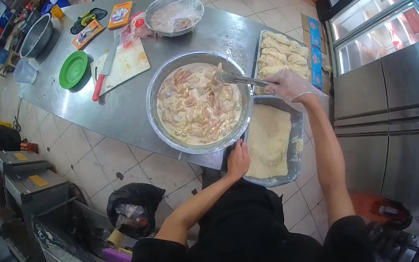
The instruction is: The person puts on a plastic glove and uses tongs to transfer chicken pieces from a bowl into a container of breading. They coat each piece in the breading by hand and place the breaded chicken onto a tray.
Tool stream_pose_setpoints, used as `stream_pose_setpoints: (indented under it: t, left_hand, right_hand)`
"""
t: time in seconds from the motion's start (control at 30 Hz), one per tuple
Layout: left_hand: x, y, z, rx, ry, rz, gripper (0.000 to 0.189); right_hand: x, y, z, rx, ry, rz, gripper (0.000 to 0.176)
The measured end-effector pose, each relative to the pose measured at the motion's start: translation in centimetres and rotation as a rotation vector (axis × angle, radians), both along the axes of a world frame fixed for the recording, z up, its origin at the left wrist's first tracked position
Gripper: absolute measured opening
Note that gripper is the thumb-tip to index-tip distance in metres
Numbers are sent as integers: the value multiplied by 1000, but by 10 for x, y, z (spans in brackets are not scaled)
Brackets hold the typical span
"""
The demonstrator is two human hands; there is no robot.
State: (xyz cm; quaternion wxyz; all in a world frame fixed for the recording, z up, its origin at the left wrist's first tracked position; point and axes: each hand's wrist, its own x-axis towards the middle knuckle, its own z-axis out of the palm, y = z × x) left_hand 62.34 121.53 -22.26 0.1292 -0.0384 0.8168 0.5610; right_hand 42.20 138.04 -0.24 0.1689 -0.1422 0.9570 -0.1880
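Note:
My right hand, in a clear plastic glove, is closed around metal tongs. Their tips reach into the right side of a large metal bowl, among raw chicken pieces in pale, milky liquid. Below the bowl, my bare left hand has its fingers at the left rim of a grey tub, apparently gripping it. Pale breading crumbs fill much of that tub. Behind my right hand, a tray holds breaded pieces.
On the metal table are a cutting board with a red-handled knife, a green plate and a plastic-covered bowl. A black trash bag stands at lower left. A steel refrigerator is at right.

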Motion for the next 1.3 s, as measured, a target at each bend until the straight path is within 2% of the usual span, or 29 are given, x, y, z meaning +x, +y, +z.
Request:
stream_pose_setpoints:
  t: [0.1,0.17,0.27,0.3,0.37,0.4,0.43,0.47,0.53,0.57,0.6,0.67,0.8,0.83,0.87,0.93,1.0,1.07,1.13,1.17,1.2,1.23,1.27,1.3]
  left_hand:
    - [0,1,-1,-23,-9,22,45]
    - [0,0,0,-13,-31,16,45]
    - [1,0,-2,-19,-32,9,45]
    - [-1,-2,6,-19,-21,11,44]
    - [4,4,-15,-2,118,0,39]
    - [3,12,-29,47,44,63,30]
    - [7,18,-64,-107,248,-78,29]
    - [3,10,-42,-39,94,-88,27]
    - [-2,15,-60,-100,135,-40,28]
    - [8,26,-90,-67,338,47,33]
    - [17,31,-86,-213,524,160,43]
    - [12,29,-69,-119,378,215,41]
    - [9,18,-34,-24,237,187,40]
    - [8,17,-35,-14,104,90,46]
    - [4,12,-36,-11,-23,-10,52]
    - [3,9,-41,-42,30,4,51]
    - [11,15,-42,-52,66,-4,50]
    - [8,8,-30,-45,328,-4,42]
    - [2,1,-15,-41,62,-145,35]
    - [8,27,-104,-182,566,-71,31]
    - [4,12,-66,-125,693,-2,32]
    - [7,14,-63,-65,238,-77,28]
    - [-4,3,-36,-87,34,-209,22]
    - [6,12,-64,-94,169,-106,25]
  right_hand:
    - [0,2,13,-67,-93,-49,35]
    - [1,7,6,-216,-178,-155,34]
    - [6,11,9,-299,-168,-160,32]
    - [7,15,8,-276,-169,-128,25]
    - [13,24,8,-335,-218,-37,18]
    - [16,25,5,-351,-299,-63,15]
    - [27,24,5,-508,-404,-132,21]
    - [29,29,-14,-576,-471,-185,26]
    - [30,1,-27,-536,-412,-166,27]
    - [36,-5,-30,-378,-300,-133,28]
    - [35,9,-79,-317,-135,-116,31]
    - [44,-18,-82,76,101,-84,35]
    - [76,-85,-37,59,110,-263,36]
    - [81,-94,-33,29,69,-331,39]
    - [85,-100,-43,22,76,-327,39]
    - [96,-111,-72,253,237,-215,37]
    - [105,-117,-81,247,288,-200,35]
    - [101,-113,-105,212,349,-223,32]
    - [98,-92,-120,171,253,-276,33]
    - [93,-89,-109,148,148,-296,35]
    - [92,-83,-105,89,187,-284,31]
    - [88,-78,-101,94,104,-316,30]
    - [89,-71,-102,18,123,-360,29]
    - [86,-69,-93,52,138,-317,32]
